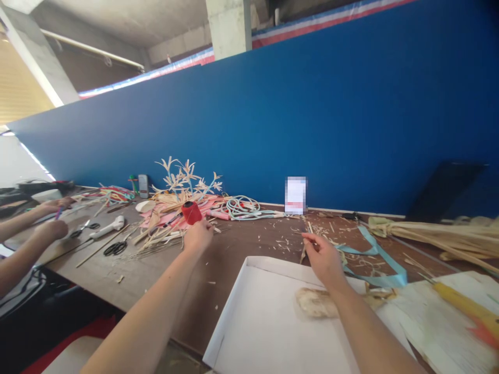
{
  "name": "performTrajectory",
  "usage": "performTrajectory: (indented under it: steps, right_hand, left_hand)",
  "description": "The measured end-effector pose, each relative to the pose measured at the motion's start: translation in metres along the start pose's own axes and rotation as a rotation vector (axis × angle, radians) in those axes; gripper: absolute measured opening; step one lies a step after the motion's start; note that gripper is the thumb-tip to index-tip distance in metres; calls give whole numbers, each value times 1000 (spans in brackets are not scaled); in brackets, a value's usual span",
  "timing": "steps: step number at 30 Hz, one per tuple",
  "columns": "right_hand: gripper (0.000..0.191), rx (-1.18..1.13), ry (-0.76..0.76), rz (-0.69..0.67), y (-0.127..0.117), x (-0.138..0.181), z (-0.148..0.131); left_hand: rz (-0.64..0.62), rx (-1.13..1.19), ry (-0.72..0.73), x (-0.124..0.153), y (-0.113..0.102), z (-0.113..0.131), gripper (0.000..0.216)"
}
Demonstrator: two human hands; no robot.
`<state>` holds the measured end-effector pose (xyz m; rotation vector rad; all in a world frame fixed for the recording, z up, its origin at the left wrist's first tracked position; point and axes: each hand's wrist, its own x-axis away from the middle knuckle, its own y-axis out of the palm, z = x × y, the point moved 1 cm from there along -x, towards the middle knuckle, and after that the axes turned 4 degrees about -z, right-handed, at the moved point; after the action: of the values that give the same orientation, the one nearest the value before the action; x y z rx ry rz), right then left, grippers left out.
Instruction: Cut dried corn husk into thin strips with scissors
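Red, tapered thread spool (191, 212) is showing right at your left hand (198, 236), whose fingers are curling in; whether they are gripping it, I cannot tell. Your right hand (322, 254) is pinching a thin, dark strand (303, 254). If the spool is slipping, its thread could be snagging among pale, narrow fibre strips (159, 236) nearby.

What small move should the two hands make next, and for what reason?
Perhaps bring the left hand with the red spool a little nearer to the right hand. The left hand seems to hold the spool, while the right fingertips pinch something too thin to identify, and the hands are well apart.
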<state>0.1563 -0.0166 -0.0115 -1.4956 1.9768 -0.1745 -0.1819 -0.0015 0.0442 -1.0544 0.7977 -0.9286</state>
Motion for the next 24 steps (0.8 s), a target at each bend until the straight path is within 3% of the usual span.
performTrajectory:
  steps: [3,9,13,16,20,24]
  right_hand:
    - [32,-129,68,50,-2,0,-1]
    - [28,-829,252,171,-8,-8,2]
    - [23,-1056,311,272,-13,-13,3]
    - [22,-1093,312,276,-16,-14,4]
    - [21,-1036,260,273,-15,-12,2]
    - [24,-987,226,286,-15,-12,3]
  left_hand:
    - [-31,63,110,10,-6,22,21]
    - [-37,478,382,43,-11,84,24]
    - [-83,652,509,67,-6,131,22]
    - [-173,603,533,81,9,161,16]
    - [-305,358,471,96,44,183,5]
    - [-20,313,461,106,74,185,18]
